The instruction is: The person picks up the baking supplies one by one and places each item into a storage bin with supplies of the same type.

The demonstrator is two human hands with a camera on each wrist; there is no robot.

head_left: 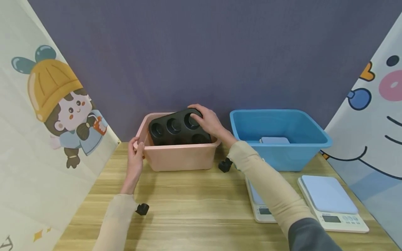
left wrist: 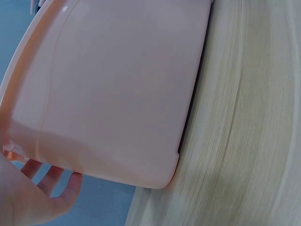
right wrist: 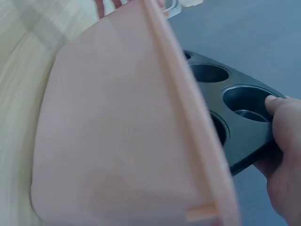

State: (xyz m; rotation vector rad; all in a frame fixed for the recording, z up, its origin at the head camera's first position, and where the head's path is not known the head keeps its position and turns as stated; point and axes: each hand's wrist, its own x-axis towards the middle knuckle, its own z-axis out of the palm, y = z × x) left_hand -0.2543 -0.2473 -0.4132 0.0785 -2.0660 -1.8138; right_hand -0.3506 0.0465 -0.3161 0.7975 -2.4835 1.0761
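A black muffin tin (head_left: pixel 177 127) stands tilted in a pink plastic tub (head_left: pixel 182 157) at the back of the wooden table. My right hand (head_left: pixel 208 122) grips the tin's upper right corner, thumb in one cup; the right wrist view shows the muffin tin (right wrist: pixel 235 108) above the pink tub's rim (right wrist: pixel 183 117) and the right hand (right wrist: pixel 282 155) on its edge. My left hand (head_left: pixel 135 157) holds the tub's left rim. In the left wrist view the pink tub's wall (left wrist: pixel 117 84) fills the frame, with the left hand's fingers (left wrist: pixel 42 188) below its rim.
A blue tub (head_left: pixel 279 139) holding a pale blue lid stands right of the pink one. Two white kitchen scales (head_left: pixel 333 202) lie at the front right, one partly under my right sleeve. Small black objects (head_left: pixel 142 208) (head_left: pixel 224 164) sit on the table. Cartoon panels flank both sides.
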